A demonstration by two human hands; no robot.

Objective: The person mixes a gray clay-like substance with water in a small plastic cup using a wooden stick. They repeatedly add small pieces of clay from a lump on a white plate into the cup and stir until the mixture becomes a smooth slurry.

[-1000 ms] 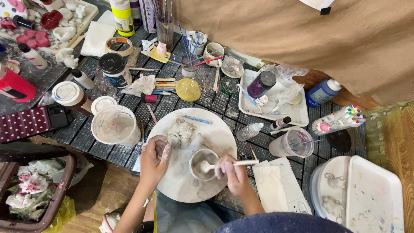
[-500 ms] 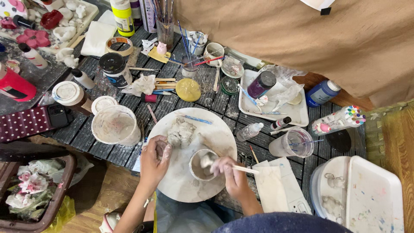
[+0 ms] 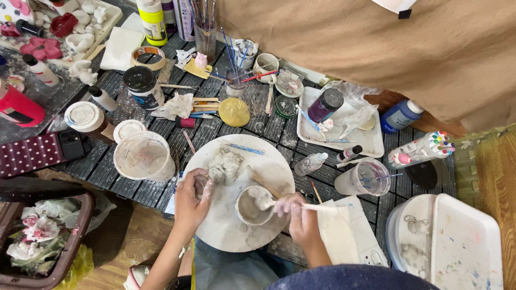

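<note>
Dark slatted tabletop (image 3: 134,185), lower centre: round white board (image 3: 236,231). Your right hand (image 3: 301,215) pinches a pale wooden stick (image 3: 317,207), lying left-right, tip inside the small clay-smeared bowl (image 3: 252,207). Your left hand (image 3: 191,196) clasps a grey clay lump (image 3: 203,185).

Both hands, left (image 3: 192,200) and right (image 3: 301,219), are bare and clay-smeared, forearms unsleeved.

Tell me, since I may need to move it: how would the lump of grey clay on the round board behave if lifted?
The clay lump looks wet and uneven, so it would probably sag or dent under fingers. It likely feels heavy for its size and sticky, like the grey smears on the left hand. Sitting flat on the round board, it seems unlikely to roll.
</note>
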